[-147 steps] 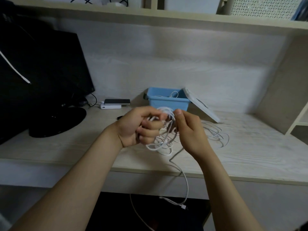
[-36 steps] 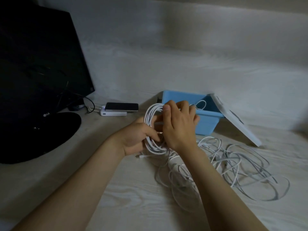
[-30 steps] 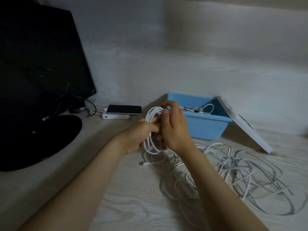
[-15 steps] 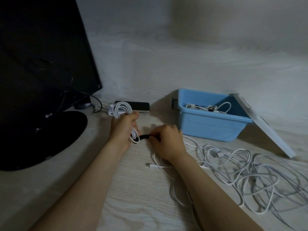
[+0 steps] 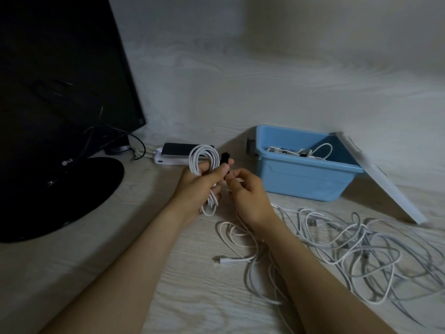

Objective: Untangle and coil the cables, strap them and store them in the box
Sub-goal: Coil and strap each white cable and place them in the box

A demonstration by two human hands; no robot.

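Observation:
My left hand point(image 5: 197, 189) grips a coiled white cable point(image 5: 204, 162) upright above the desk, its loops sticking out above and below the fist. A black strap point(image 5: 225, 159) stands beside the coil; my right hand point(image 5: 248, 196) pinches its lower part right next to my left thumb. A tangle of loose white cables point(image 5: 337, 244) lies on the desk to the right, partly under my right forearm. The blue box point(image 5: 301, 182) stands open behind, with some cables inside.
The box's white lid point(image 5: 382, 182) leans against its right side. A black monitor point(image 5: 60, 68) on a round base point(image 5: 60, 194) fills the left. A phone on a white power bank point(image 5: 178, 153) lies by the wall behind my hands.
The strap, lying flat between my hands half a second ago, now stands upright against the coil. Both hands have come together and lifted slightly. Earlier the right hand was winding the cable.

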